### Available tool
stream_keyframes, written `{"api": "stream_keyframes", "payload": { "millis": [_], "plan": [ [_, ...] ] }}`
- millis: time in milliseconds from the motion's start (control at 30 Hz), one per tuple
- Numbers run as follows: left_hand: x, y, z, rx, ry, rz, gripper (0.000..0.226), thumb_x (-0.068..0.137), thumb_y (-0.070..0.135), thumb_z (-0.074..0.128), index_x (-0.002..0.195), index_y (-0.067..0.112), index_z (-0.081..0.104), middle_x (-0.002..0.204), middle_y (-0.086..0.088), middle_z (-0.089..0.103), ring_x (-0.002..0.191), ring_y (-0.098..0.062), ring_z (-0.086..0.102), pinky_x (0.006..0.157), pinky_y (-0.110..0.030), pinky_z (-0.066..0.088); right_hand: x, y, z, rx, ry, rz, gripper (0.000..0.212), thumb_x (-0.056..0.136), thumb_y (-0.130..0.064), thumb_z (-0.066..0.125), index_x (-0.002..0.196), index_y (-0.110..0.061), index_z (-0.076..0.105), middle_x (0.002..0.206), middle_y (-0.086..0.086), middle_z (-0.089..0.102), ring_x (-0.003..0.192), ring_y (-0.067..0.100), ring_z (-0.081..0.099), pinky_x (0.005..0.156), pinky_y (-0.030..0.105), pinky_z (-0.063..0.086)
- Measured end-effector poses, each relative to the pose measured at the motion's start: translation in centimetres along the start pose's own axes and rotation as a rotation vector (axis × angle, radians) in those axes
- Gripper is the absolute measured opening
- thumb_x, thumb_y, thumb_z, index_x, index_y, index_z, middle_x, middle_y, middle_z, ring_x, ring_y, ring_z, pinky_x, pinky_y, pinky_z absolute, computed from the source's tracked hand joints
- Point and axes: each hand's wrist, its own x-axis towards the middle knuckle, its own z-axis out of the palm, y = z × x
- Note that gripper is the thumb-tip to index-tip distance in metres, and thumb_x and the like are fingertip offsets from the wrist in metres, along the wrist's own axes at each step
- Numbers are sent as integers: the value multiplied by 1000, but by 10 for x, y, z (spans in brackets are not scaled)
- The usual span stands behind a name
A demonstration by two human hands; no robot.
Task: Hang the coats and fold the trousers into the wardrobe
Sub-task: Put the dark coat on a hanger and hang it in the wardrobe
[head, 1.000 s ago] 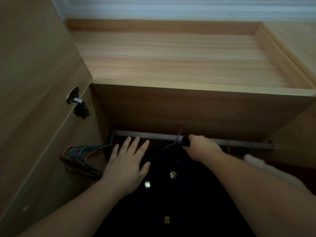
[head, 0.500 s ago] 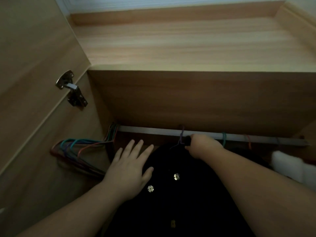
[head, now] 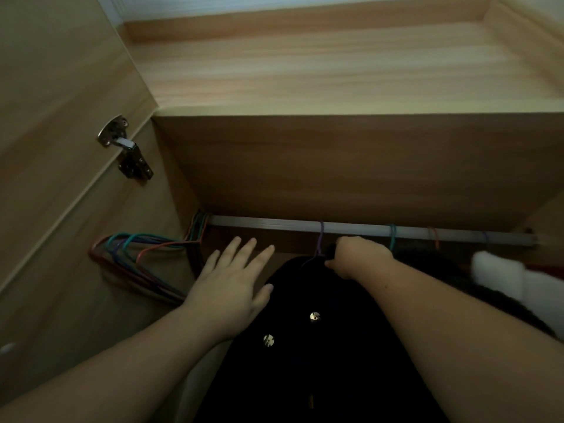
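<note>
A black coat [head: 320,355] with round metal buttons hangs on a purple hanger [head: 319,239] whose hook sits over the silver wardrobe rail [head: 274,224]. My right hand [head: 357,257] grips the coat's collar just under the hook. My left hand [head: 232,285] lies flat with fingers spread, its thumb touching the coat's left shoulder. The coat's lower part runs out of the frame.
Several empty coloured hangers [head: 143,257] bunch at the rail's left end. To the right hang a dark garment [head: 442,270] and a white fluffy one [head: 512,279]. A wooden shelf [head: 335,71] sits above; the open door with its hinge [head: 128,151] stands at left.
The purple hook now sits on the rail, where earlier it was held just below it. The view has shifted down and right, showing more hangers at the right.
</note>
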Motion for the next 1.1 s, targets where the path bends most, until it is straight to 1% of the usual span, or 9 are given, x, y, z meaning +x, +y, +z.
{"api": "stream_keyframes", "payload": {
  "millis": [167,300,333,400,467,600,767,900,1100],
  "plan": [
    [-7,10,-6,-22,-41,-4,66,100,59,29,156,42,-3,167,7,2,153,-19,-6,124,-46,5,-33,4,-4,-108,123,-106,64,93,-65,52,135,-18,45,115,9,60,99,30,61,75,41,50],
    [-21,14,-5,-62,-66,-37,67,100,58,31,156,42,-2,167,6,4,153,-20,-4,124,-46,7,-49,4,-3,-156,109,-165,70,97,-67,39,148,-19,31,117,11,57,94,30,59,65,39,46],
    [-26,16,-3,-64,-69,-37,68,99,59,31,156,42,-3,167,6,4,153,-20,-4,124,-46,7,-52,4,-2,-164,108,-167,72,98,-66,36,151,-18,28,128,14,53,104,32,58,71,41,48],
    [-36,22,0,-71,-77,-29,68,99,59,30,156,42,-3,167,6,4,153,-20,-4,123,-46,8,-61,4,5,-221,135,-172,77,100,-64,34,158,-18,17,155,18,33,134,38,42,96,50,45],
    [-47,29,2,-111,-99,-23,67,100,59,30,156,42,-3,167,7,3,153,-19,-5,124,-45,7,-71,2,17,-294,165,-179,77,101,-62,31,161,-20,6,167,13,10,150,37,18,114,57,27],
    [-77,43,12,-164,-98,-29,69,98,58,32,156,41,-1,167,7,5,154,-18,-3,124,-45,9,-105,-3,56,-359,198,-235,72,103,-58,24,161,-22,1,168,9,-8,154,33,-10,119,64,-3],
    [-145,54,34,-310,-181,-60,70,99,56,37,158,38,5,167,1,9,154,-21,0,123,-48,12,-186,2,124,-333,227,-282,78,100,-55,32,160,-17,0,168,10,-6,154,31,-8,121,58,-5],
    [-226,59,51,-398,-342,-71,70,99,56,37,158,39,4,167,1,7,154,-22,-1,123,-51,11,-266,19,189,-271,193,-364,74,100,-52,32,161,-18,8,168,11,3,155,30,0,123,54,-2],
    [-321,64,51,-489,-526,-104,69,101,53,37,158,37,3,167,-1,4,153,-23,-3,123,-52,8,-383,46,269,-189,-3,-328,74,96,-46,46,160,-20,17,166,18,10,153,32,11,125,51,2]
  ]
}}
